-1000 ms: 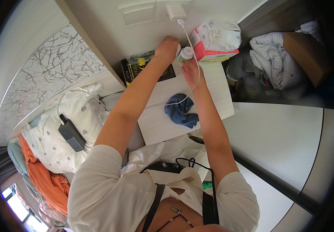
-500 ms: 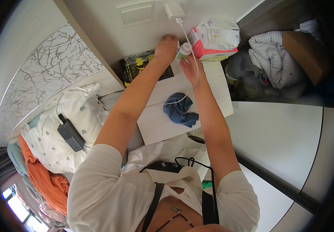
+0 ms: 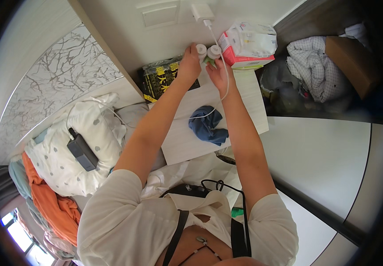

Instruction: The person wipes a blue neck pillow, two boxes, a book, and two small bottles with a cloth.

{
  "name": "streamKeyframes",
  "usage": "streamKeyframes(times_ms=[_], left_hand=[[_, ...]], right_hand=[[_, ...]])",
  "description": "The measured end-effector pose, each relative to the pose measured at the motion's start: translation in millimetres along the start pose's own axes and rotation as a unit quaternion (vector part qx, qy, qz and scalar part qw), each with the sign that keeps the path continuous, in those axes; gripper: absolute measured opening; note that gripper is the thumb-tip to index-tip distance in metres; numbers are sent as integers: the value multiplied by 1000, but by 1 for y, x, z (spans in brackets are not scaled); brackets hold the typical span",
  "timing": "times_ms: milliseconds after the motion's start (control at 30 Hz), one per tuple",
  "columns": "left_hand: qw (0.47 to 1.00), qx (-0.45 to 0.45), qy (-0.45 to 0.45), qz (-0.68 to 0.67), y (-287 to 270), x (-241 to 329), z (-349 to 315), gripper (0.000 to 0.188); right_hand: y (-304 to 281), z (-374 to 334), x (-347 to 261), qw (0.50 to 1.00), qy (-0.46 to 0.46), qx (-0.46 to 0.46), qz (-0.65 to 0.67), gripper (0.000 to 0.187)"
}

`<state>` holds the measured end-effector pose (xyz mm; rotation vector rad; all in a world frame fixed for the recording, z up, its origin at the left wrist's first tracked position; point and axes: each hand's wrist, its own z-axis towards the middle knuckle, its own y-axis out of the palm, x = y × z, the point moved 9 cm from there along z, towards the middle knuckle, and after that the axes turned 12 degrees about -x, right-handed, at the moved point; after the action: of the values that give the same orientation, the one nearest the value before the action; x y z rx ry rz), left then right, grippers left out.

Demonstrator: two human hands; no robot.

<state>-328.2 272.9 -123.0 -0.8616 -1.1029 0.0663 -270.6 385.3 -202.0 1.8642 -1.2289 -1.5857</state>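
Two small bottles with white caps stand side by side at the back of the light wooden tabletop, against the wall. My left hand is curled against the left side of the left bottle. The fingers of my right hand close on the lower front of the right bottle, which has some green on its body. A white charging cable hangs across my right wrist. Nearer to me, between my forearms, lies a crumpled dark blue cloth.
Dark books with yellow print lie left of my left hand. Right of the bottles, a white soft pack rests on a pink box. A charger is plugged into the wall. A black device lies on a white pillow.
My left hand has shifted slightly down and left, so the left bottle's cap now shows. My right hand stays by the right bottle.
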Motion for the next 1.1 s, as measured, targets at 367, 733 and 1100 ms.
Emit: streamKeyframes(times_ms=[367, 733, 1100], left_hand=[[989, 60, -63, -123, -17, -24, -130, 51], [975, 136, -157, -85, -46, -85, -167, 51], [987, 114, -107, -44, -47, -52, -155, 39]], right_hand=[[-17, -12, 15, 1000, -8, -14, 27, 15], [-7, 8, 1, 997, -18, -67, -17, 18], [1, -14, 7, 983, 16, -27, -183, 48]])
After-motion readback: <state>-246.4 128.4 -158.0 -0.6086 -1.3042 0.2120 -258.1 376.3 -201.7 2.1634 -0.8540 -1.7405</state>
